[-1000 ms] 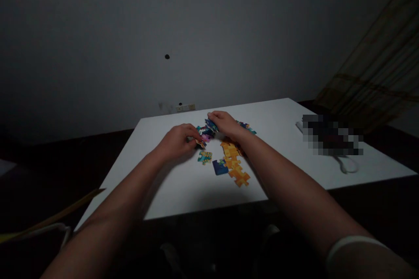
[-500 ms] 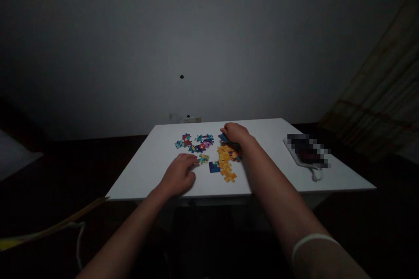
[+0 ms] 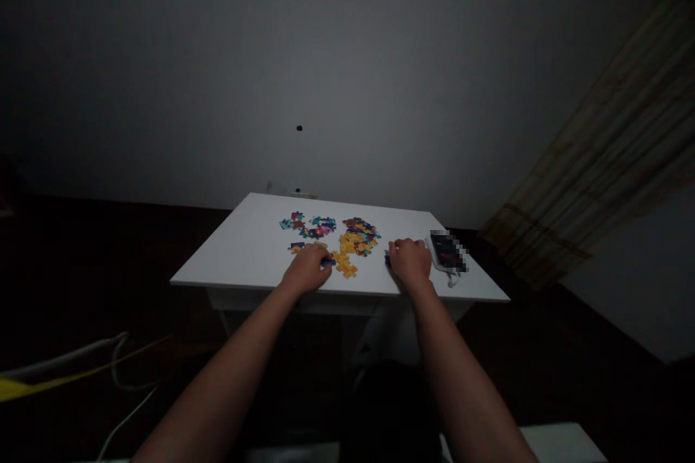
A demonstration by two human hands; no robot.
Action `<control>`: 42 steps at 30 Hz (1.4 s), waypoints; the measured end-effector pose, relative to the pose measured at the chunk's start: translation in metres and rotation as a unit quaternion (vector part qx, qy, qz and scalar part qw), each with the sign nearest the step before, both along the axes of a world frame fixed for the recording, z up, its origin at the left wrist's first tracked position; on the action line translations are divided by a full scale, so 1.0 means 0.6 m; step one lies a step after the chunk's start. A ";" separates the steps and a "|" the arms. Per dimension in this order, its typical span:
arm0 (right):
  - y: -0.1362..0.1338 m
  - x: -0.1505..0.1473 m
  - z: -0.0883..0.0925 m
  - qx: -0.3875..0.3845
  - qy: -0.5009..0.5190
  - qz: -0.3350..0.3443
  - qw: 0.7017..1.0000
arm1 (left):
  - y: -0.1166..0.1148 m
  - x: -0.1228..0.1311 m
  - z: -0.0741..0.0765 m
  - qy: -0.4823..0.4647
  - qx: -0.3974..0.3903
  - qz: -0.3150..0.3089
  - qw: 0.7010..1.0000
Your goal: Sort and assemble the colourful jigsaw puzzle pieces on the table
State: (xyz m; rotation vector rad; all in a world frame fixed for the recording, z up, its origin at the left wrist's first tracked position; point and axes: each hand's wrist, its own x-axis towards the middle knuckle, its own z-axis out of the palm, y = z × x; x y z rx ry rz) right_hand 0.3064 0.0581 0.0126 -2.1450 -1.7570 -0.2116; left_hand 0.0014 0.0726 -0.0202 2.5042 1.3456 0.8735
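Note:
My left hand [image 3: 307,269] is at the near side of the white table [image 3: 217,260], thumb and fingers closed on a blue jigsaw puzzle piece [image 3: 329,260]. Just right of it lie joined yellow puzzle pieces [image 3: 344,265]. Over to the right, my right hand [image 3: 411,260] rests on the table with curled fingers on a dark puzzle piece [image 3: 387,259], mostly hidden under them. Between the hands and farther back sits a heap of mixed puzzle pieces [image 3: 361,235]. Several colourful pieces [image 3: 318,231] are spread behind my left hand, and another blue-and-orange piece [image 3: 296,247] lies beside it.
A blurred-out dark device [image 3: 449,252] with a white edge and a cord lies right of my right hand. Behind the table rises a grey wall [image 3: 347,87]. A patterned curtain [image 3: 586,152] hangs at right; pale cables [image 3: 116,358] show at lower left.
My right hand has come from the far heap to the near right of the table, with a dark piece. My left hand has shifted onto the blue piece. The view has turned somewhat.

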 end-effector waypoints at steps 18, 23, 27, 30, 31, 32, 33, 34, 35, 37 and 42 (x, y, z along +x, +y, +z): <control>0.002 -0.075 -0.035 -0.009 0.068 0.182 0.981 | 0.001 0.006 -0.002 -0.018 -0.004 0.067 0.998; 0.005 -0.064 -0.040 0.025 0.121 0.161 0.979 | 0.000 0.007 0.000 -0.047 0.001 0.045 0.998; -0.002 -0.054 -0.037 0.079 0.146 0.018 0.986 | -0.008 0.006 0.004 -0.072 -0.001 0.046 0.996; -0.007 -0.053 -0.036 0.067 0.145 -0.050 0.986 | -0.014 0.004 0.007 -0.094 0.002 0.043 0.995; -0.007 -0.053 -0.036 0.059 0.139 -0.050 0.987 | -0.015 0.003 0.008 -0.105 0.001 0.041 0.994; -0.007 -0.055 -0.036 0.055 0.132 -0.044 0.989 | -0.016 0.002 0.009 -0.119 -0.001 0.041 0.992; -0.006 -0.056 -0.037 0.055 0.124 -0.035 0.990 | -0.015 0.001 0.010 -0.134 -0.005 0.044 0.990; -0.005 -0.058 -0.037 0.057 0.115 -0.020 0.991 | -0.014 -0.001 0.011 -0.150 -0.010 0.049 0.987; -0.004 -0.060 -0.038 0.058 0.107 0.000 0.993 | -0.013 -0.002 0.011 -0.166 -0.015 0.056 0.984; -0.002 -0.064 -0.039 0.051 0.085 0.055 0.994 | -0.009 -0.004 0.011 -0.193 -0.022 0.074 0.978; 0.001 -0.073 -0.038 -0.015 0.014 0.123 0.992 | -0.003 -0.004 0.009 -0.210 -0.035 0.154 0.965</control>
